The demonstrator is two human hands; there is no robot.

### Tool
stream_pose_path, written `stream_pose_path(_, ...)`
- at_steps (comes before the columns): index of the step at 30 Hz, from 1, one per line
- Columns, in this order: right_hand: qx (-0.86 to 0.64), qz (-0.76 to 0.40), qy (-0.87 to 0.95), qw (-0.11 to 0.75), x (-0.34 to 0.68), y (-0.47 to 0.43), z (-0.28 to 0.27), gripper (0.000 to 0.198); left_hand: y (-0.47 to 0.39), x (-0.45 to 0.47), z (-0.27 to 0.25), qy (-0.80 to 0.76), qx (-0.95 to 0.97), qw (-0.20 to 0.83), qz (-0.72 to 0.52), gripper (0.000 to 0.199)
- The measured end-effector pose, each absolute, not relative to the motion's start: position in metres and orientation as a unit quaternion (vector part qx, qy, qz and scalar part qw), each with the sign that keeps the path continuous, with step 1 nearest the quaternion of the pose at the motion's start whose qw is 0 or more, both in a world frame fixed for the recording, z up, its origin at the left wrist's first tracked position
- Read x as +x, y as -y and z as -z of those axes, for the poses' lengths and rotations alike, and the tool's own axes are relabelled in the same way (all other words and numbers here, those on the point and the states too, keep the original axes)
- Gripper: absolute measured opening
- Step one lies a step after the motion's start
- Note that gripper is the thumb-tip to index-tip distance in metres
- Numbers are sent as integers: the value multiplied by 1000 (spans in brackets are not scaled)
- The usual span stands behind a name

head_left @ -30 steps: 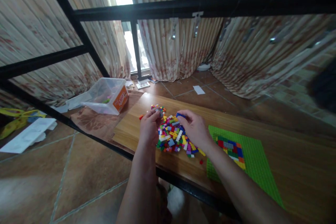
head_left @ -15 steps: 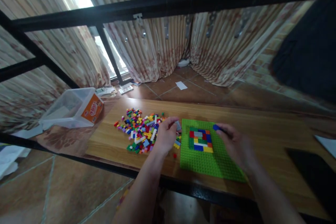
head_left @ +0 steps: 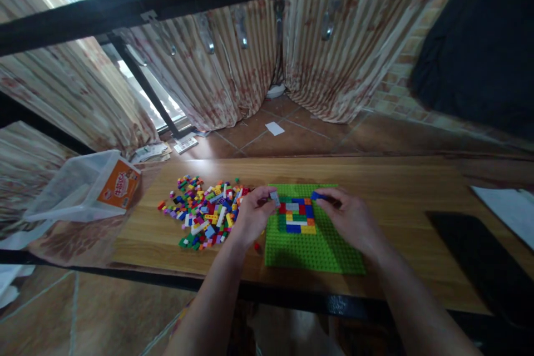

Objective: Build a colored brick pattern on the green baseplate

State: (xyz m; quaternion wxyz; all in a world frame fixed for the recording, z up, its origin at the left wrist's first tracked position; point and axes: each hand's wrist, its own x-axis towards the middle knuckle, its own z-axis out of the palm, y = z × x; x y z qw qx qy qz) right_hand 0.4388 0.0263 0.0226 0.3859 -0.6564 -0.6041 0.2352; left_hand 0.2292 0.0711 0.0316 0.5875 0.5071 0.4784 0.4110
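Note:
A green baseplate (head_left: 312, 256) lies on the wooden table, bearing a roughly square patch of coloured toy bricks (head_left: 297, 217). My left hand (head_left: 251, 212) pinches a grey toy brick (head_left: 275, 198) over the plate's left edge, just left of the patch. Between the thumb and fingers of my right hand (head_left: 348, 217) is a blue toy brick (head_left: 317, 196), near the patch's upper right corner. Whether the blue brick touches the plate I cannot tell. Loose toy bricks (head_left: 211, 217) in many colours are heaped to the left of my left hand.
A clear plastic bin (head_left: 79, 178) with an orange label stands beyond the table's left end. A single red brick (head_left: 257, 246) lies near the plate. On the right are a black flat object (head_left: 471, 258) and white paper (head_left: 507, 211). A dark bar (head_left: 187, 3) crosses above.
My right hand has brought the blue brick left, closer to the patch. My left hand, with the grey brick, has come over the plate's left edge. The camera view has shifted.

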Motion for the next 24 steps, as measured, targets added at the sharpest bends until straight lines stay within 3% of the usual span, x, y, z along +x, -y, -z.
stream_pose_path(4,-634,-268,632,356,441,-19,-27,23,-75,236,-24,-450,548,563,-424,27)
stream_pose_path(12,-715,-159,626,267,464,-13,-16,25,-87,245,-18,-455,653,427,-430,11)
stream_pose_path(16,-707,-175,621,289,460,-16,-17,25,-85,241,-23,-469,657,402,-432,11)
stream_pose_path(24,-684,-180,625,332,440,-17,-18,23,-84,241,-21,-491,606,448,-436,12)
